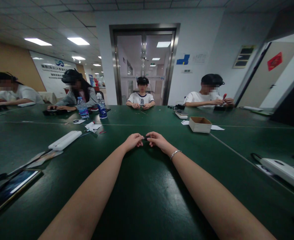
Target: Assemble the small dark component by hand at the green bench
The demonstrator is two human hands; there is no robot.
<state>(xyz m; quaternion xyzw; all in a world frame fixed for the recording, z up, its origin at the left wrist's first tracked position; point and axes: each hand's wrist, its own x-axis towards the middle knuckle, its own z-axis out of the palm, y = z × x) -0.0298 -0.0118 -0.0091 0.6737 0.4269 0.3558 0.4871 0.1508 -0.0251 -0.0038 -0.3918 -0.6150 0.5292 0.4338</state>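
Observation:
Both my arms reach forward over the dark green table [147,193]. A small black object [145,138] sits between my fingertips, too small to name. My left hand [134,141] pinches its left end between thumb and fingers. From the other side, my right hand [159,141] grips the right end, fingers curled. A silver bracelet [175,154] circles my right wrist. The fingers partly cover the object, so its full shape is hidden.
On the left lie a phone [12,190] and a white power strip [65,140] with a cable. Two water bottles [102,106] stand behind paper scraps. At right are an open box [200,125] and another power strip [284,171]. Several people [141,98] sit around the table.

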